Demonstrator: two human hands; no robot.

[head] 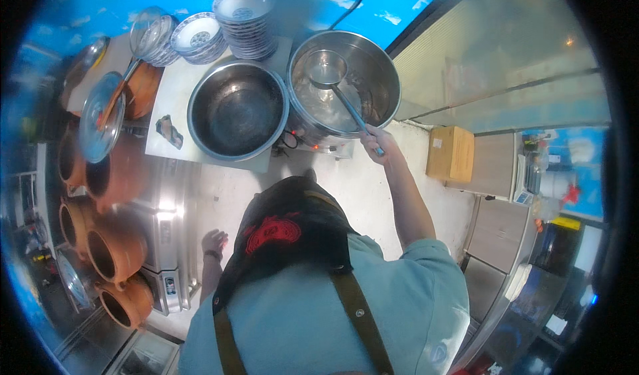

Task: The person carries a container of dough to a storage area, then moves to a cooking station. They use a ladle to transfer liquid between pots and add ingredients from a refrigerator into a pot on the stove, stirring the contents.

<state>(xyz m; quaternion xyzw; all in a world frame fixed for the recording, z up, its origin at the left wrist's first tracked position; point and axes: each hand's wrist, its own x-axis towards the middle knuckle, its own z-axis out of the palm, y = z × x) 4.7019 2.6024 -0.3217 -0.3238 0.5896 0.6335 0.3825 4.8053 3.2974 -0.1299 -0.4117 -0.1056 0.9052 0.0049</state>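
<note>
My right hand grips the handle end of a long metal ladle. The ladle's round bowl is over the inside of a deep stainless steel pot, towards its far side; what the bowl contains is unclear. Pale, shiny liquid shows in the pot. Red lights glow low on the pot's front. Left of it, a wide metal basin sits on a white table, with a dark wet bottom. My left hand hangs at my side above the floor, holding nothing, its fingers slightly apart.
Stacks of patterned bowls stand behind the basin. A crumpled dark cloth lies on the table's left part. Several clay pots and a glass lid are at left. A cardboard box sits by cabinets at right.
</note>
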